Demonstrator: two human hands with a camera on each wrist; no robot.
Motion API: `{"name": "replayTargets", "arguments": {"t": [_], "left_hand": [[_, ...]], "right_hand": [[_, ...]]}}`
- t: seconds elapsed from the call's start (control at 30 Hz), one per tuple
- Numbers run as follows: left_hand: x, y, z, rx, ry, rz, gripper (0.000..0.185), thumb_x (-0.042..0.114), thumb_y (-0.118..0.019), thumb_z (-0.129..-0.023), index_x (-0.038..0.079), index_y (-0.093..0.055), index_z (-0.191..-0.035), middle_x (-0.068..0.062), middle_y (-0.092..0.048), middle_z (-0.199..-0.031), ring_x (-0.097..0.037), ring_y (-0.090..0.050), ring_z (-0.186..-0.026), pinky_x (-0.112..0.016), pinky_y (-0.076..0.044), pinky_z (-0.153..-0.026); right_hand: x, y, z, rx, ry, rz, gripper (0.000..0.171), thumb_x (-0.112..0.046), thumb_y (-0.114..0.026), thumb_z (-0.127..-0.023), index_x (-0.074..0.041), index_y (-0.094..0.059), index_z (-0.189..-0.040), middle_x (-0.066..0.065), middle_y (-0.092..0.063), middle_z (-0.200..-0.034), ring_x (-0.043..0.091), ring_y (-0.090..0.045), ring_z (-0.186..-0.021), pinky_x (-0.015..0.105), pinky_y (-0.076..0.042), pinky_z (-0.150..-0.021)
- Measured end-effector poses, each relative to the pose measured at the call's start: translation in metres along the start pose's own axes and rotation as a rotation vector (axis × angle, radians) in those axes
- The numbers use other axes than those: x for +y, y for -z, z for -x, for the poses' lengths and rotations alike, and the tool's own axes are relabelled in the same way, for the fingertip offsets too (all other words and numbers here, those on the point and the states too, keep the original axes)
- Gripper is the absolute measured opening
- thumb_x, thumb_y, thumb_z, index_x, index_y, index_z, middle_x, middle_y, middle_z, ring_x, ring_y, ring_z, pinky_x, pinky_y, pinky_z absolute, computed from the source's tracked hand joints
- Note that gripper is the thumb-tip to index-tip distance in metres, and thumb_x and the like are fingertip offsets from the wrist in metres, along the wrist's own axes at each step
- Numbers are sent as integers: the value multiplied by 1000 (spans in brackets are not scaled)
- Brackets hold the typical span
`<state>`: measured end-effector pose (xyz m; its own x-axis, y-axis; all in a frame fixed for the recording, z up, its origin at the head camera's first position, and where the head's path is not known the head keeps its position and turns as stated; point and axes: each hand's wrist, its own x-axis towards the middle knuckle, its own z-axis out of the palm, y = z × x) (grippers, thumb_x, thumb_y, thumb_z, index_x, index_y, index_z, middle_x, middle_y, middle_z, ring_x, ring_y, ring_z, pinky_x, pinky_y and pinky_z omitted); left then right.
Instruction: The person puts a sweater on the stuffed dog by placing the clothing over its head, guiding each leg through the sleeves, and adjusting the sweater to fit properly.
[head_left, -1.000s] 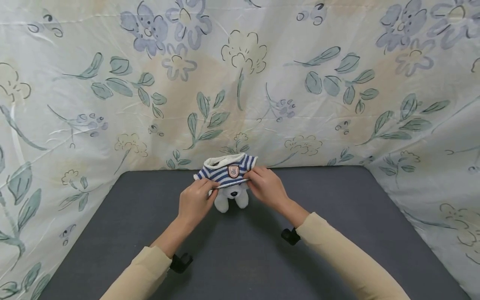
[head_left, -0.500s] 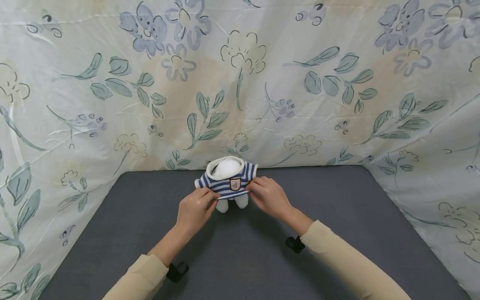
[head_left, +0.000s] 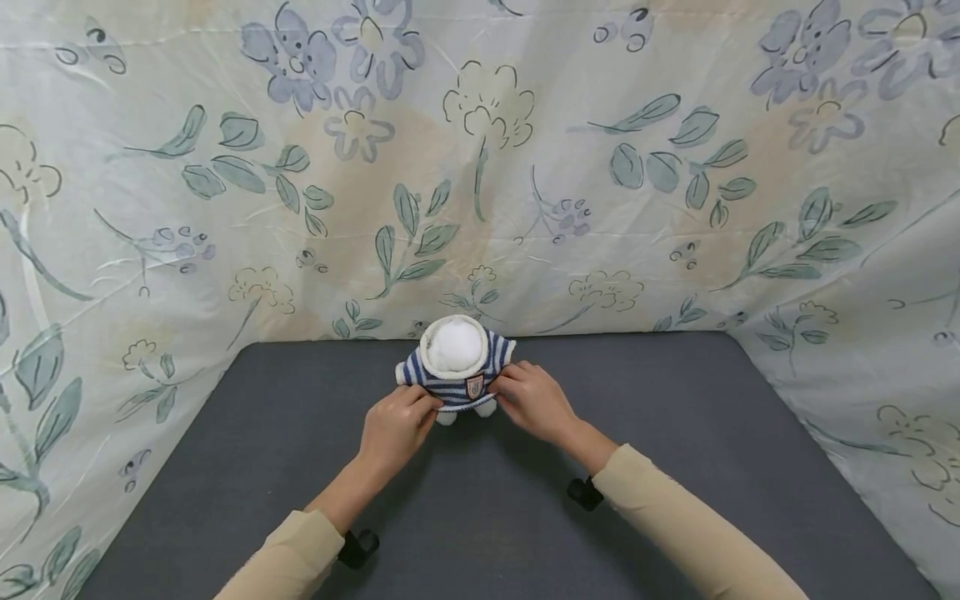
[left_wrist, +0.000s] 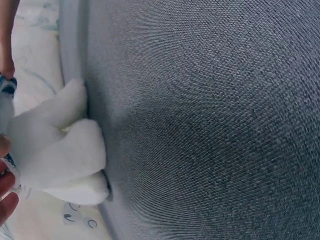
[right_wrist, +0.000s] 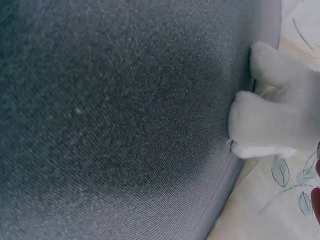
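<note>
A white plush toy (head_left: 455,345) stands on the table, its rounded top poking through the cream collar of a blue-and-white striped sweater (head_left: 450,389) with a small badge. The sweater covers its face and most of its body. My left hand (head_left: 397,423) pinches the sweater's lower hem on the left, and my right hand (head_left: 536,404) pinches the hem on the right. Below the hem, the plush's white feet show in the head view. Both wrist views show its stubby white legs (left_wrist: 75,150) resting on the grey surface, with fingertips (right_wrist: 316,202) at the frame's edge.
The dark grey tabletop (head_left: 480,517) spreads in front of the toy and to both sides. Close behind the toy, at the table's back edge, hangs a floral curtain (head_left: 480,250), which also runs along both sides.
Both hands have drawn the sweater downward over the plush toy. Its white top has come up through the collar, and its face, visible one second ago, is now covered.
</note>
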<state>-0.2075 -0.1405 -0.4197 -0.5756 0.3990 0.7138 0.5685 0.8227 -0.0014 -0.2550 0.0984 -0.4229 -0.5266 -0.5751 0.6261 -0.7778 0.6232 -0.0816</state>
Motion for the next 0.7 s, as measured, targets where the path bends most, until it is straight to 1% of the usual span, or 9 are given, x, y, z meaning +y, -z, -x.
{"name": "replayTargets", "arguments": {"t": [0.23,0.43,0.57,0.7], "left_hand": [[0,-2,0,4,2,5,15,6,-77,-70,16,-71,-77,4,-62,-76,-13,-56,-66,-26,-48,-54],[2,4,-6,-6,32,0,14,7,-76,-71,16,-71,-79,4,-63,-78,-12,-57,-67,-26,-48,-54],[5,14,-13,-6,39,10,12,9,-76,-72,17,-71,-80,5,-64,-79,-11,-57,-67,-26,-47,-53],[7,26,-24,29,42,38,11,8,-76,-72,15,-71,-79,4,-64,-77,-11,-57,-65,-25,-45,-51]], "right_hand": [[0,-3,-1,-14,-11,19,10,-11,-72,-77,-17,-68,-84,-3,-64,-89,15,-56,-82,31,-44,-66],[-1,5,-8,-15,6,53,9,-17,-71,-80,-17,-66,-88,-4,-62,-89,14,-55,-80,30,-43,-64],[0,14,-12,20,23,71,8,-21,-71,-81,-17,-67,-87,-4,-62,-87,14,-55,-78,30,-44,-66],[0,24,-23,96,36,74,8,-19,-72,-80,-15,-67,-85,-2,-61,-84,15,-55,-76,31,-46,-67]]}}
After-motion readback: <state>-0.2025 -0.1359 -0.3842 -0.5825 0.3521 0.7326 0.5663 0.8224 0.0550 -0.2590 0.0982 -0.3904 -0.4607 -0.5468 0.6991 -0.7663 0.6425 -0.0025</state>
